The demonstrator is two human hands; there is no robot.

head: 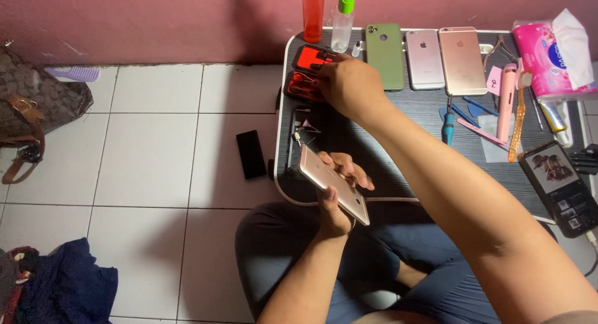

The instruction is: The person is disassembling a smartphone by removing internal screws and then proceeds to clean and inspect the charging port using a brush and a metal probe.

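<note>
Rose-gold metal shows in my left hand (333, 205): it clasps the phone (333, 184) by its lower end, fingers wrapped across the face, long axis slanting from upper left down to lower right above my lap. My right hand (349, 87) is far forward at the red tool case (308, 71) on the table's (398, 168) left edge, fingers curled on it, hiding any grip.

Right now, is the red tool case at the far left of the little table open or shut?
Open. The red tool case lies spread in two halves with tools showing inside, and the right hand reaches into it.
</note>
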